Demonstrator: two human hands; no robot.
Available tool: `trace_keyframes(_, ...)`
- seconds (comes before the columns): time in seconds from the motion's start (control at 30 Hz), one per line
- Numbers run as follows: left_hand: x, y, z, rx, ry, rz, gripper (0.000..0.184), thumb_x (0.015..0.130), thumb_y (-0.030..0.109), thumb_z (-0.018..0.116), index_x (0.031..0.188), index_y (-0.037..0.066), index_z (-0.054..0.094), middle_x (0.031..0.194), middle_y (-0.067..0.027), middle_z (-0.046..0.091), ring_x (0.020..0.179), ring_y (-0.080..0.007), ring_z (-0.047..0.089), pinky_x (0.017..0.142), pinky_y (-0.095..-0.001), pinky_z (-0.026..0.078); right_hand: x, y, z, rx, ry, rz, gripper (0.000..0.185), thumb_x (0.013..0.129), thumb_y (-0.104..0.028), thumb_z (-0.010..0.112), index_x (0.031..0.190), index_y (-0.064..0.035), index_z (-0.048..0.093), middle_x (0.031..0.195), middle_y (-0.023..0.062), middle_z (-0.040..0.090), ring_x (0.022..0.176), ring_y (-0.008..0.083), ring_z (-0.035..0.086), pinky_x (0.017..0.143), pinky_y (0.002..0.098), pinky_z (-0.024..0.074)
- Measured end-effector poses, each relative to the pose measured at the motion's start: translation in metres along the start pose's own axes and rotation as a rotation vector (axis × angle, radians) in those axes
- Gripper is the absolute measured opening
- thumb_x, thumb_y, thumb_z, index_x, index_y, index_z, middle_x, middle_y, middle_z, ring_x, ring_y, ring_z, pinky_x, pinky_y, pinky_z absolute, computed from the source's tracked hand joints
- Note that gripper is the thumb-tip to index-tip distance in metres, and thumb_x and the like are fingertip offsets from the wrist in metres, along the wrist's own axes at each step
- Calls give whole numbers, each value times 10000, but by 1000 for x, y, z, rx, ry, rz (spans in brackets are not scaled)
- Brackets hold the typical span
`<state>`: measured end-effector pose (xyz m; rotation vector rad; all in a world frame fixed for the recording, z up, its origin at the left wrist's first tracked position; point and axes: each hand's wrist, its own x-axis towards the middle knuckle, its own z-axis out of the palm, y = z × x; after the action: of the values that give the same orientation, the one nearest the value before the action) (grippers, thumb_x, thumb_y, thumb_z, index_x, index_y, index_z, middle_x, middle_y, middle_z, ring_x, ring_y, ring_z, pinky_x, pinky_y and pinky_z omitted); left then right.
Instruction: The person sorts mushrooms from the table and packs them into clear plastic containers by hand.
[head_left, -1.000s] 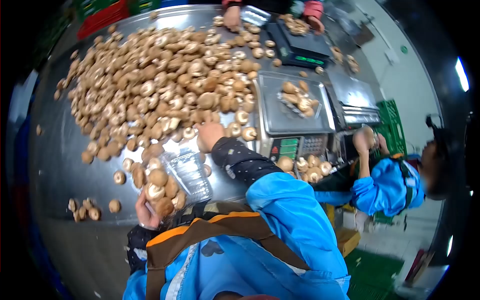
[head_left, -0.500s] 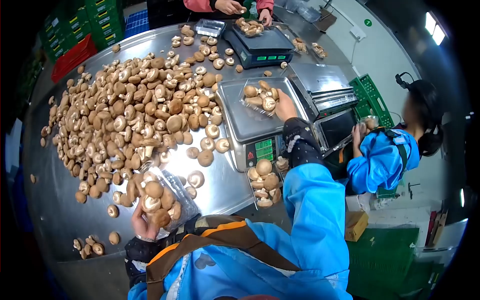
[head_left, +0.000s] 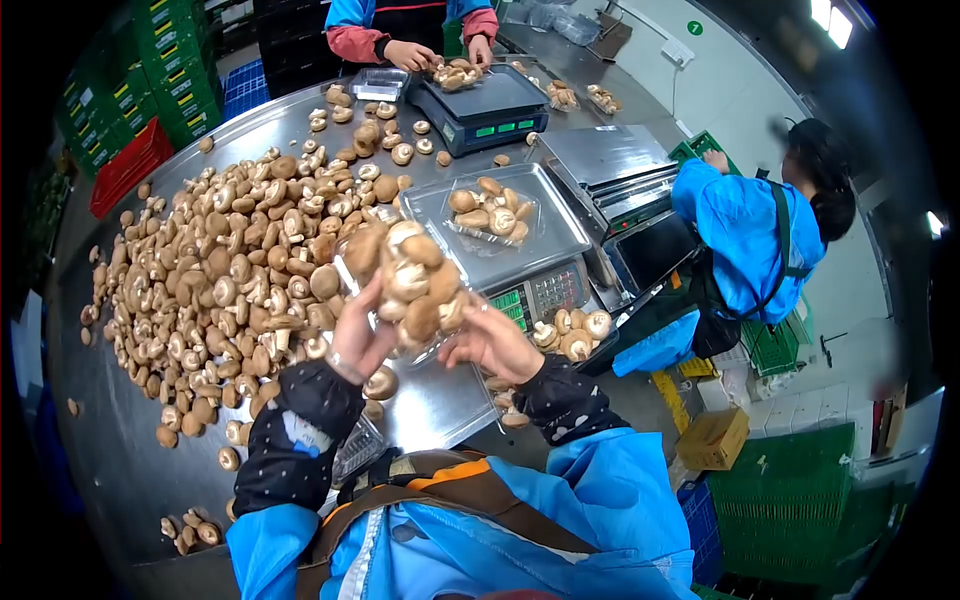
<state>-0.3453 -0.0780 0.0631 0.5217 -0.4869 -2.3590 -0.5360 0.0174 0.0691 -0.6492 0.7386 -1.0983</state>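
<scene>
A clear plastic tray of mushrooms is raised above the steel table, in front of the scale. My left hand grips it from the left and below. At its right edge, my right hand has its fingers curled against the tray. Another filled mushroom tray lies on the pan of the near scale, whose green display is partly hidden by my right hand. The big heap of loose mushrooms spreads to the left of my hands.
Filled trays stand right of my hands. An empty clear tray sits by my left forearm. Across the table, a person's hands work at a second scale. A co-worker in blue stands right, beside a wrapping machine.
My right hand has left the tray on the scale and come to the tray in my left hand, which has risen toward the scale. The co-worker has turned and reaches toward the green crate.
</scene>
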Motion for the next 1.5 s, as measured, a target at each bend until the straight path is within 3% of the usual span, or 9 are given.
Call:
trace_keyframes(0.37,42,-23,42,413,41,36,654,900,321,553,1395,183,147,1248,-139,430,1101,-302,500,924,-453,435,26,-103,-127,183,307,-511,342,928,-214,379,1162,22,462,1035,172,590,857,267,623,770,377,542)
trace_keyframes(0.57,-28,-8,-17,427,182,-39,446,915,245,511,1303,137,319,1155,-128,525,955,-251,591,787,-348,504,93,-171,-266,88,614,-757,328,926,-173,307,1204,-25,397,1128,175,504,958,304,577,779,407,546)
trace_keyframes(0.63,-59,-6,-35,421,255,-4,409,904,243,523,1262,127,362,1124,-125,547,933,-248,600,763,-333,505,108,-188,-278,157,754,-851,291,886,-85,337,1096,89,437,1102,240,486,967,370,567,823,435,540)
trace_keyframes(0.87,-151,-22,-105,649,655,233,301,846,141,615,1124,83,515,981,-57,589,925,-173,584,748,-288,469,119,-218,-319,166,858,-938,253,831,-85,556,1058,13,506,1042,136,537,978,267,574,799,357,542)
trace_keyframes(0.97,-176,-31,-125,1301,901,412,400,764,56,640,1145,28,522,1070,-97,575,1050,-210,533,895,-324,419,100,-185,-282,209,499,-731,190,890,-86,498,1054,11,504,1026,164,552,1050,271,552,947,361,465)
trace_keyframes(1.1,-195,-26,-162,1671,1078,409,542,731,173,688,1212,29,484,1181,-197,536,1110,-365,495,955,-402,386,79,-100,-59,-244,406,-389,292,903,-96,493,1152,54,493,1037,154,580,955,187,596,804,306,512)
trace_keyframes(1.27,-190,-33,-194,1415,1015,299,487,725,222,714,1131,35,522,1016,-181,586,953,-305,567,826,-370,450,81,83,36,-962,-114,-80,184,872,-178,564,969,-37,633,755,87,618,655,135,591,627,270,477)
trace_keyframes(1.4,-183,-36,-192,1034,937,201,364,715,207,729,991,14,592,694,-99,628,576,-186,604,561,-302,496,59,162,119,-1368,-297,-52,412,790,-341,670,1023,-24,547,756,156,627,670,296,633,601,366,501)
trace_keyframes(1.5,-173,-25,-177,1022,925,65,401,691,189,734,1013,25,558,673,-76,628,555,-127,603,529,-286,501,58,202,131,-1517,-241,53,513,765,-346,686,1101,-14,487,830,232,628,725,395,620,626,426,503)
